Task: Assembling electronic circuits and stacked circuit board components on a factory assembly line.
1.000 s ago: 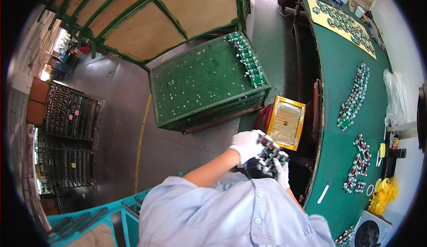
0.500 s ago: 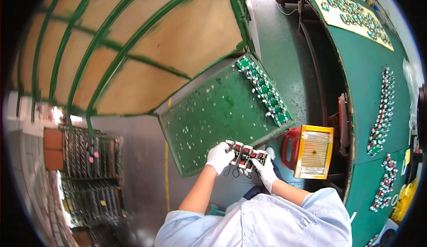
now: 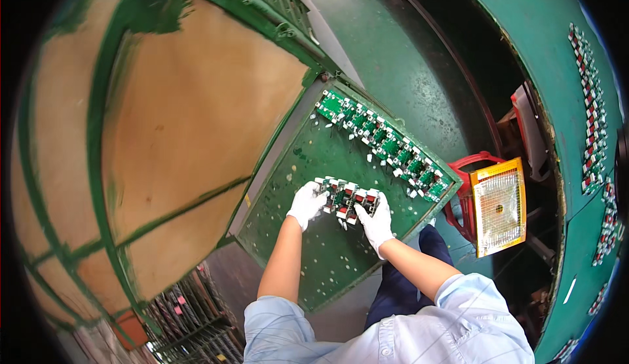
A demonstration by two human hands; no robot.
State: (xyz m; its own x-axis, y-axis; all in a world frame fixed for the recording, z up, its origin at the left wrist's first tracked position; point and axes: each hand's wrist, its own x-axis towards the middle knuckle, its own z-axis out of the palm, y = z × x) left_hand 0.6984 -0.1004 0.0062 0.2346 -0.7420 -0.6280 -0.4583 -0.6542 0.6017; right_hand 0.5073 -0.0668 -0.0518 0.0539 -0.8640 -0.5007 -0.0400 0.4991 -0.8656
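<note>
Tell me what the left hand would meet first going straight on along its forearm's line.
Probably the upper-left end of the row of circuit boards on the green tabletop. The left hand, gripping the board strip, might pass above it; its height is unclear.

Both the left hand (image 3: 306,205) and right hand (image 3: 377,225) have carried the circuit boards (image 3: 349,197) left, away from the yellow-framed panel (image 3: 498,190), over the green tabletop (image 3: 311,249).

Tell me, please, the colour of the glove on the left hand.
The left glove is white; the head view shows it best.
</note>
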